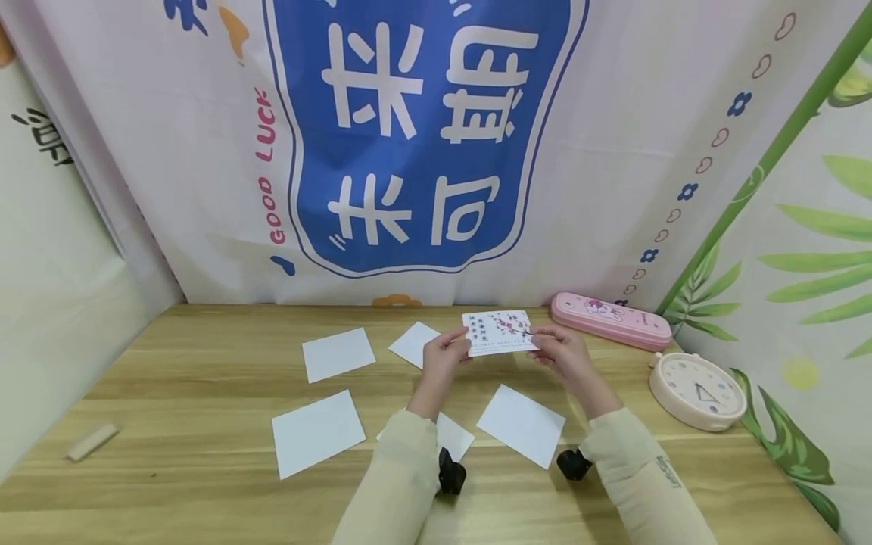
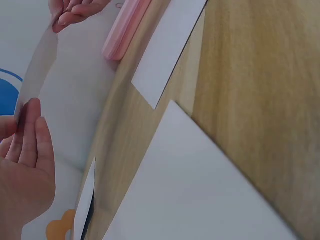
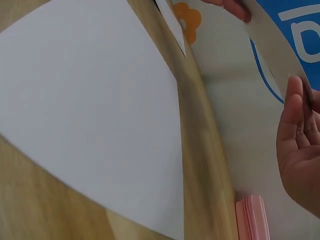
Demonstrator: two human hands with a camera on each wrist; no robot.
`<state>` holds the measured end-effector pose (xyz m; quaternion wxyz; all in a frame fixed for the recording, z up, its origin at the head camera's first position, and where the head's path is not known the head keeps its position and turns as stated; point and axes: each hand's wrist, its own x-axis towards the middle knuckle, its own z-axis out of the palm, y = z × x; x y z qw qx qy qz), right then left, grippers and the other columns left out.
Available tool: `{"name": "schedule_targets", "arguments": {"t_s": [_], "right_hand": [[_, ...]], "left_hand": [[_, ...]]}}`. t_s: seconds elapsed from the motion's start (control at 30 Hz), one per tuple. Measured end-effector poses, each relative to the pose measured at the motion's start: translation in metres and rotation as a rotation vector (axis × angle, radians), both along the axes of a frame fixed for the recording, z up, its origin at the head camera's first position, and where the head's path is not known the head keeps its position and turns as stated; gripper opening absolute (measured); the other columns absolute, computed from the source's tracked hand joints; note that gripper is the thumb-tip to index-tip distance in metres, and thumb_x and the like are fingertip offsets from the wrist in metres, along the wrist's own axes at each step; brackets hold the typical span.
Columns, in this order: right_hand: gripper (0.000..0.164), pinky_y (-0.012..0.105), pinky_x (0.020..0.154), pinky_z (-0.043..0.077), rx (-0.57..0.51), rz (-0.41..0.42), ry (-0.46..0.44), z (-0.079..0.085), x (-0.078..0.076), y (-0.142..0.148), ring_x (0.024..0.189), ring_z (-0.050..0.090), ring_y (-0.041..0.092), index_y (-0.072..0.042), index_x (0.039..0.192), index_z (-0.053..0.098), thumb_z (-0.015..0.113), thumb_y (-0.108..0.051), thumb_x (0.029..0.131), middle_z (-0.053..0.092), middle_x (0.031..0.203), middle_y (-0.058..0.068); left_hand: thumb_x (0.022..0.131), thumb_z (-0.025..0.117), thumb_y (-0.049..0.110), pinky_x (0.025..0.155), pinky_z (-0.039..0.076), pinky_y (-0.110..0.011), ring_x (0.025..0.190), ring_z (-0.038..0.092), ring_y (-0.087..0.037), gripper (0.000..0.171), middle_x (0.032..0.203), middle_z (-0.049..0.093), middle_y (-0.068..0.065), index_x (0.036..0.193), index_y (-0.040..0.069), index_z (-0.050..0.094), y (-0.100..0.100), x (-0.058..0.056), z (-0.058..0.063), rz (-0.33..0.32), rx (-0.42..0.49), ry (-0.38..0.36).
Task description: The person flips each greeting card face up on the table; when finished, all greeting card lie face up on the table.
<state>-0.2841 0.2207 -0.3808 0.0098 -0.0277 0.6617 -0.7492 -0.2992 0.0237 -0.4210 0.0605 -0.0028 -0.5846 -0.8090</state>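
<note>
The left hand (image 1: 446, 353) is pinching the left edge of a printed card (image 1: 498, 333), and the right hand (image 1: 560, 353) is pinching the opposite edge, so the card is being held above the wooden table (image 1: 170, 393), printed face toward the person. In the left wrist view the left hand's fingers (image 2: 31, 135) are lying straight along the card's back near its edge, and the far edge is being gripped by the other hand's fingertips (image 2: 70, 12). In the right wrist view the right hand's fingers (image 3: 292, 112) are closing on the card's edge, and the card is appearing edge-on as a thin curved strip. Nearest the person, three blank white cards are lying flat on the table: one at lower left (image 1: 317, 433), one partly hidden under the left sleeve (image 1: 455, 437), and one beneath the right forearm (image 1: 521, 424). Farther back, two more blank cards (image 1: 337, 353) (image 1: 414, 344) are lying to the left of the hands. A small wooden block (image 1: 92, 441) is sitting well apart near the left edge of the table. To the right, a round cream clock (image 1: 698, 390) is lying face up, and beyond it a pink pencil case (image 1: 610, 320) is resting against the printed backdrop (image 1: 422, 136).
</note>
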Motion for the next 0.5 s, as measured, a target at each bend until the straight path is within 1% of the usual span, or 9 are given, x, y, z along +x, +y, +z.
{"name": "schedule_targets", "arguments": {"t_s": [0.03,0.07,0.13,0.2,0.27,0.33,0.37,0.43,0.5], "right_hand": [[0.032,0.021,0.056,0.047,0.022,-0.012,-0.003,-0.001,0.000,0.001,0.058,0.058,0.012,0.012,0.114,0.045,0.050,0.004,0.083,0.060,0.067,0.003],[0.038,0.021,0.055,0.047,0.044,-0.021,-0.005,-0.002,0.000,0.001,0.056,0.058,0.011,0.012,0.119,0.041,0.050,0.005,0.083,0.060,0.065,0.002],[0.043,0.023,0.056,0.047,0.085,-0.034,-0.005,-0.004,0.000,0.003,0.054,0.057,0.011,0.011,0.123,0.037,0.050,0.004,0.083,0.060,0.063,0.001],[0.044,0.025,0.058,0.048,0.134,-0.048,0.004,-0.006,-0.001,0.004,0.054,0.057,0.011,0.010,0.124,0.037,0.051,0.003,0.083,0.060,0.063,0.001],[0.041,0.028,0.059,0.049,0.199,-0.069,0.021,-0.009,-0.002,0.006,0.056,0.057,0.013,0.010,0.121,0.041,0.052,0.003,0.082,0.060,0.065,0.002],[0.040,0.031,0.061,0.049,0.273,-0.082,0.042,-0.011,-0.005,0.008,0.058,0.058,0.017,0.010,0.119,0.044,0.054,0.002,0.082,0.059,0.066,0.004],[0.039,0.033,0.061,0.049,0.307,-0.082,0.055,-0.012,-0.007,0.009,0.059,0.058,0.019,0.011,0.118,0.044,0.054,0.002,0.081,0.059,0.067,0.006],[0.040,0.036,0.063,0.048,0.368,-0.071,0.074,-0.013,-0.010,0.012,0.062,0.058,0.023,0.011,0.118,0.045,0.056,0.002,0.080,0.059,0.070,0.011],[0.043,0.038,0.065,0.048,0.407,-0.037,0.087,-0.014,-0.014,0.015,0.064,0.057,0.026,0.011,0.119,0.043,0.056,0.002,0.079,0.057,0.074,0.017]], "left_hand": [[0.077,0.057,-0.004,0.069,0.047,-0.039,0.060,0.058,-0.015,0.027,0.084,0.061,-0.020,0.104,-0.008,0.057,0.000,0.007,0.008,0.005,-0.011,-0.009],[0.077,0.057,-0.005,0.070,0.046,-0.041,0.060,0.058,-0.014,0.030,0.083,0.061,-0.021,0.107,-0.009,0.055,0.000,0.012,0.016,0.012,-0.021,-0.034],[0.076,0.058,-0.005,0.068,0.047,-0.040,0.057,0.057,-0.012,0.031,0.081,0.061,-0.020,0.107,-0.009,0.055,0.003,0.013,0.018,0.034,-0.029,-0.043],[0.076,0.059,-0.004,0.065,0.048,-0.039,0.055,0.057,-0.013,0.027,0.081,0.061,-0.020,0.103,-0.010,0.057,0.006,0.013,0.019,0.067,-0.073,-0.048],[0.076,0.059,-0.003,0.061,0.049,-0.036,0.055,0.058,-0.018,0.024,0.079,0.062,-0.018,0.099,-0.009,0.060,0.010,0.012,0.019,0.099,-0.144,-0.046],[0.075,0.060,-0.002,0.057,0.049,-0.032,0.056,0.059,-0.024,0.024,0.074,0.061,-0.015,0.098,-0.008,0.061,0.013,0.010,0.020,0.109,-0.237,-0.028],[0.074,0.061,-0.002,0.056,0.049,-0.030,0.058,0.059,-0.025,0.025,0.072,0.061,-0.013,0.099,-0.008,0.061,0.014,0.009,0.020,0.108,-0.288,-0.019],[0.073,0.062,-0.001,0.056,0.047,-0.025,0.060,0.058,-0.024,0.029,0.068,0.058,-0.009,0.102,-0.006,0.060,0.016,0.007,0.020,0.096,-0.399,0.008],[0.072,0.063,0.000,0.054,0.043,-0.022,0.058,0.054,-0.018,0.035,0.064,0.054,-0.004,0.106,-0.005,0.058,0.018,0.005,0.018,0.061,-0.488,0.032]]}}
